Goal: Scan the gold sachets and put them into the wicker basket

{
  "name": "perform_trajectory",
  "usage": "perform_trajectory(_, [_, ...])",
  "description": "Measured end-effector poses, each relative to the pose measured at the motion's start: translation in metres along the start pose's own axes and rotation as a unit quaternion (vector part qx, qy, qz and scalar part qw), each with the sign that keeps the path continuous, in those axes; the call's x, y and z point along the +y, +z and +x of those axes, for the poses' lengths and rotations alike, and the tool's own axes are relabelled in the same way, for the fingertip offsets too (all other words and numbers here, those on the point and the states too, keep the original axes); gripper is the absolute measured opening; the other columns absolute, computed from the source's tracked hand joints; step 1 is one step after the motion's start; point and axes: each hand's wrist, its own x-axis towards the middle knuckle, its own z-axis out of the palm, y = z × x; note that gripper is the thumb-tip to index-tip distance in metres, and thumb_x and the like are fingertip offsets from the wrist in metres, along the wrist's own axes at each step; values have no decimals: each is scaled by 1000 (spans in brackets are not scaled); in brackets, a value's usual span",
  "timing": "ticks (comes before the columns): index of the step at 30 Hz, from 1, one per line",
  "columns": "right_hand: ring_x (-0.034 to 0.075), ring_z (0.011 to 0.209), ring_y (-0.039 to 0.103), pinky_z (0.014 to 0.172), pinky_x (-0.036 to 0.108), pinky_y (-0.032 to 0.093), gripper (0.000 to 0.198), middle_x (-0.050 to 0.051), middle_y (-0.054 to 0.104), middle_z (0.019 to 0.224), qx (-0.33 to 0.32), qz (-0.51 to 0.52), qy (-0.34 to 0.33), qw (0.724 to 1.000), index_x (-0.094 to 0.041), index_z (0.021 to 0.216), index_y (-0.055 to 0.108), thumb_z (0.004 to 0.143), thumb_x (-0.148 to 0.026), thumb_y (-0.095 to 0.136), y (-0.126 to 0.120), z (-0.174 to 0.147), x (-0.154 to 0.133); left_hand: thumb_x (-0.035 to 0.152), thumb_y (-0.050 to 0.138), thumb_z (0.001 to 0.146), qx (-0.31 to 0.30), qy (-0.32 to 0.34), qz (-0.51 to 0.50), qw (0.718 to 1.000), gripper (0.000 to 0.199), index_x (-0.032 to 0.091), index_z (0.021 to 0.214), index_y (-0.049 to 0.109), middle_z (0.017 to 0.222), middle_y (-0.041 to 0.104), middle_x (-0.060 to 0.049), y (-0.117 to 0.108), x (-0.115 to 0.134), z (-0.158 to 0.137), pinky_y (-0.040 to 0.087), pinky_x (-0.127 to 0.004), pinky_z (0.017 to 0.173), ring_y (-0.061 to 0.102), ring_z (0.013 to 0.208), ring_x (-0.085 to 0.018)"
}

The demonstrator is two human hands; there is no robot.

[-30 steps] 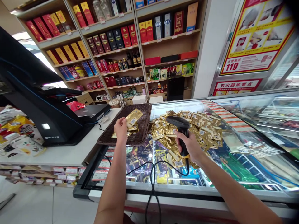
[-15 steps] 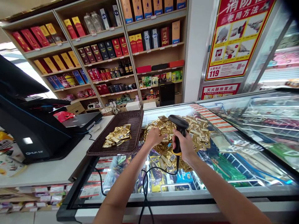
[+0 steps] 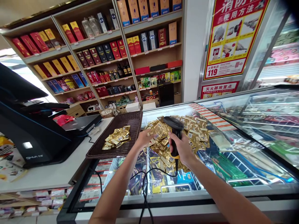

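Observation:
In my right hand [image 3: 183, 146] is a black barcode scanner [image 3: 174, 124], fingers wrapped round its handle and its head turned toward the left. My left hand [image 3: 146, 139] pinches a gold foil packet [image 3: 158, 129] in front of the scanner. Below both hands spreads a heap of gold foil packets [image 3: 197, 133] on the glass top of a chest freezer. A brown woven basket [image 3: 99, 151] stands left of my left hand, with a smaller pile of gold packets [image 3: 118, 138] in it. From the scanner handle a black cable [image 3: 161, 169] loops down over the freezer's front edge.
A counter [image 3: 67, 174] on the left carries a black checkout terminal [image 3: 35, 130]. The freezer [image 3: 163, 199] runs off to the right with frozen goods under its glass. Shelves of boxed bottles [image 3: 114, 49] stand behind, beside a red fire-safety poster [image 3: 233, 40].
My left hand has moved left and slightly down from the heap, and a gold packet now shows in its fingers. The scanner has shifted slightly left.

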Motion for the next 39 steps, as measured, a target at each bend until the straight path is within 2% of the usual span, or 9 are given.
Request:
perform_trajectory(5, [7, 36, 46, 35, 20, 37, 34, -7, 54, 57, -119, -54, 18, 991, -21, 85, 52, 82, -50, 69, 2, -12, 4, 57, 64, 78, 88, 21, -118, 989, 39, 20, 90, 62, 77, 63, -1, -43, -17, -14, 51, -23, 52, 60, 65, -14])
perform_trajectory(10, [7, 35, 43, 36, 21, 36, 34, -8, 51, 54, -213, -72, 43, 974, -21, 88, 52, 84, -52, 66, 7, -26, 4, 56, 57, 82, 175, 15, -182, 968, 39, 20, 95, 57, 78, 59, -1, -55, -27, -23, 54, -24, 49, 58, 65, -14])
perform_trajectory(14, [7, 34, 43, 36, 20, 34, 35, -8, 51, 51, -242, -105, 53, 963, -21, 87, 50, 83, -52, 66, 9, -29, 5, 54, 59, 81, 197, 14, -203, 959, 37, 19, 93, 58, 76, 59, -1, -57, -31, -24, 53, -24, 46, 57, 61, -13])
perform_trajectory(21, [7, 33, 43, 36, 20, 34, 34, -9, 49, 51, -248, -115, 61, 960, -21, 86, 50, 83, -51, 66, 9, -29, 5, 56, 62, 78, 209, 7, -203, 957, 38, 20, 91, 58, 78, 61, -1, -58, -35, -24, 54, -25, 48, 59, 65, -15])
perform_trajectory(25, [7, 34, 44, 35, 20, 35, 36, -8, 52, 53, -212, -79, 62, 972, -21, 85, 52, 81, -53, 68, 11, -29, 10, 54, 58, 80, 216, -9, -181, 960, 36, 20, 92, 58, 83, 62, -3, -61, -42, -13, 55, -28, 54, 61, 70, -16])
perform_trajectory(29, [7, 34, 45, 33, 21, 35, 38, -7, 54, 57, -109, -10, 70, 991, -21, 82, 52, 77, -54, 72, 11, -22, 17, 47, 63, 79, 245, -60, -124, 960, 30, 19, 85, 54, 83, 63, -7, -87, -48, 15, 55, -36, 65, 65, 77, -21])
perform_trajectory(33, [8, 34, 45, 34, 21, 35, 37, -7, 55, 56, -32, 19, 51, 998, -21, 82, 53, 77, -51, 73, 8, -12, 13, 33, 71, 73, 299, -63, -28, 952, 34, 19, 100, 56, 111, 61, -17, -110, -39, 44, 48, -45, 89, 57, 114, -33])
perform_trajectory(36, [7, 35, 45, 34, 20, 35, 37, -7, 54, 55, -2, 35, 46, 998, -21, 83, 53, 76, -50, 74, 6, -8, 7, 31, 67, 79, 255, -14, 28, 966, 31, 20, 106, 60, 121, 60, -17, -90, -22, 62, 43, -43, 98, 54, 121, -31])
perform_trajectory(39, [8, 35, 45, 34, 20, 35, 37, -7, 54, 55, 8, 42, 45, 998, -21, 81, 52, 75, -50, 74, 6, -6, 4, 36, 64, 82, 138, 30, 61, 988, 22, 21, 98, 66, 107, 68, -11, -40, -5, 77, 47, -35, 91, 64, 102, -24])
